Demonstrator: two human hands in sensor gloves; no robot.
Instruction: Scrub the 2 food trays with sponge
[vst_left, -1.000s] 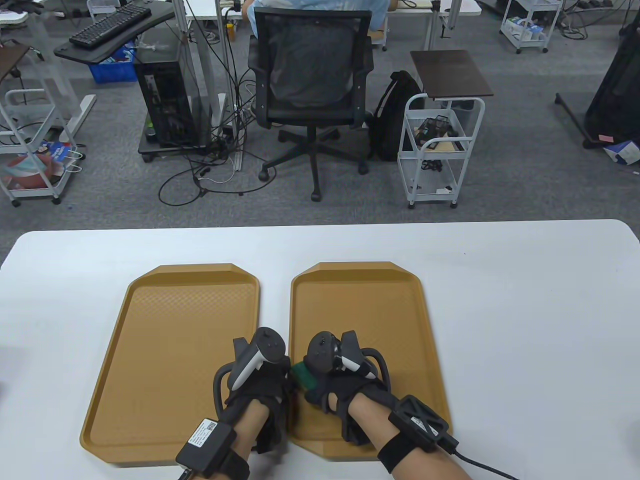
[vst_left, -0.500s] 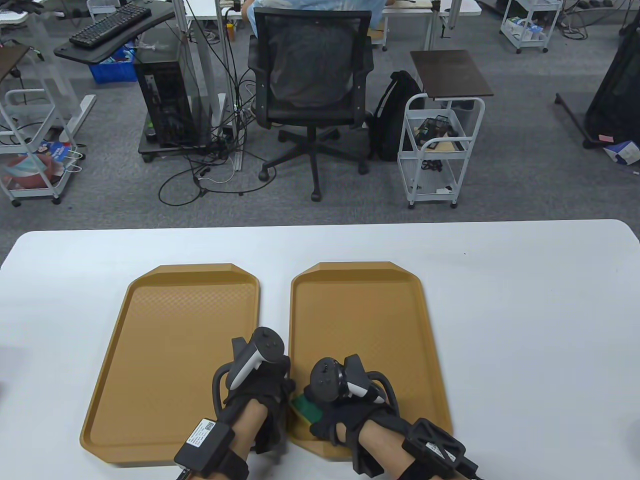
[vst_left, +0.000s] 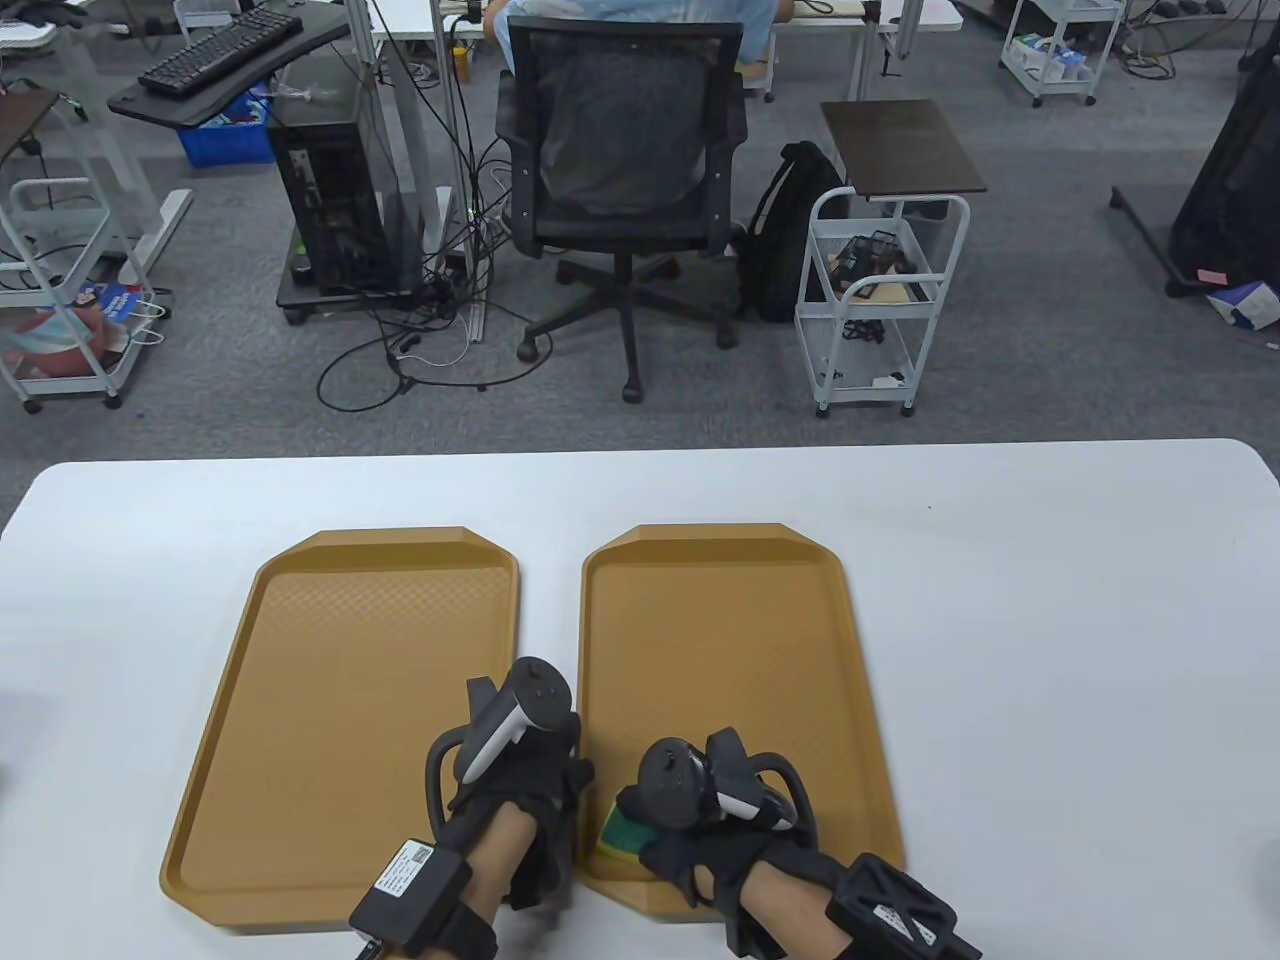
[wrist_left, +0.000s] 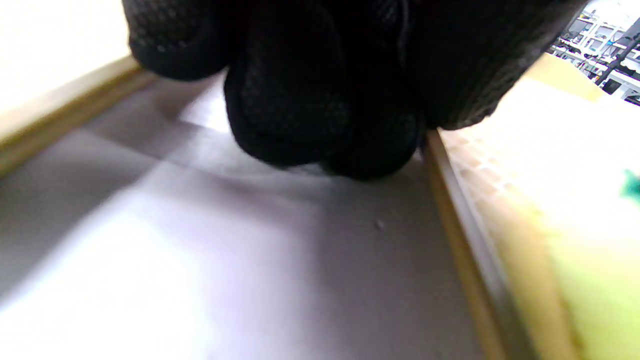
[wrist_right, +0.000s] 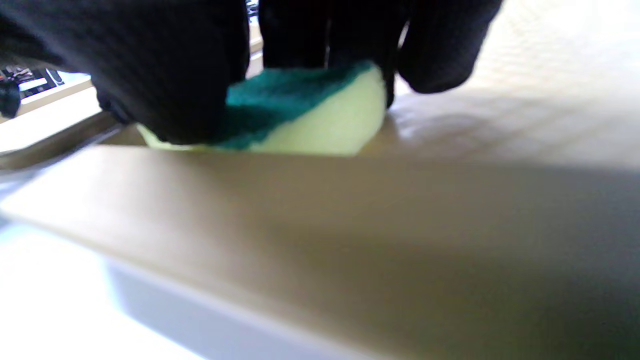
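Observation:
Two tan food trays lie side by side on the white table, the left tray (vst_left: 350, 680) and the right tray (vst_left: 740, 640). My right hand (vst_left: 690, 840) grips a yellow sponge with a green scrub face (vst_left: 618, 835) and presses it down in the near left corner of the right tray. In the right wrist view the sponge (wrist_right: 310, 115) sits just behind the tray's near rim (wrist_right: 350, 225), under my fingers (wrist_right: 165, 60). My left hand (vst_left: 545, 790) is in the gap between the trays. Its curled fingers (wrist_left: 300, 100) bear down against the right tray's left rim (wrist_left: 460, 240).
The white table (vst_left: 1050, 650) extends to the right and far side of the trays. Beyond its far edge stand an office chair (vst_left: 625, 150) with a person seated past it, a white cart (vst_left: 880, 290) and a computer tower (vst_left: 335, 200).
My right hand has dragged the sponge down the right tray's left side toward the near edge. The left hand has stayed in place.

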